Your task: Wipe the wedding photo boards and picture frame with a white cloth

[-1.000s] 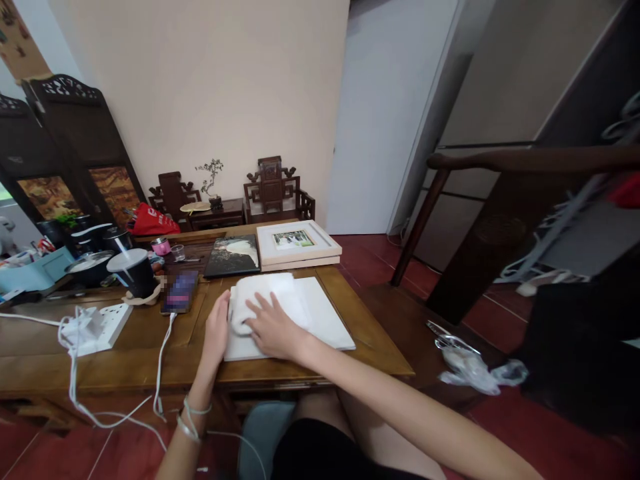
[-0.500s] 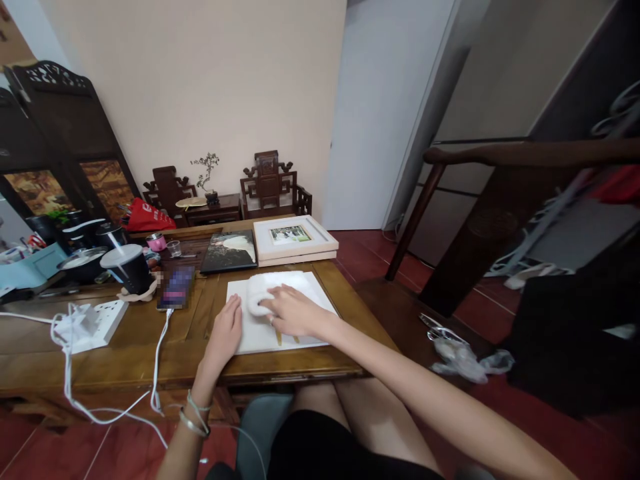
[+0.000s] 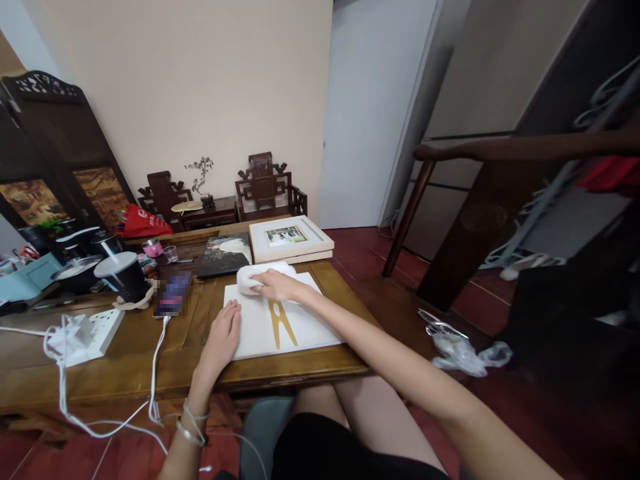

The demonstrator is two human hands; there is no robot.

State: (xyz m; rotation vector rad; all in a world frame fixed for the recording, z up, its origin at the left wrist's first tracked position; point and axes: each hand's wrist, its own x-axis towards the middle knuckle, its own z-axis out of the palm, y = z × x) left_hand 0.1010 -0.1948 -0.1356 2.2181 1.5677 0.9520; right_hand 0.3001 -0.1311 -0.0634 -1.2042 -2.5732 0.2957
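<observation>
A white board with a gold two-pronged mark lies flat near the front edge of the wooden table. My right hand presses a crumpled white cloth against the board's far left corner, fingers curled over the cloth. Resting flat on the board's near left edge, my left hand has its fingers stretched out and holds nothing.
Behind the board lie a white framed photo and a dark photo print. To the left are a phone on a cable, a black cup, a white power strip and pots. A dark wooden chair stands right.
My right hand has pushed the cloth from the board's near middle up to its far left corner, uncovering the gold mark. My left hand has stayed on the board's left edge.
</observation>
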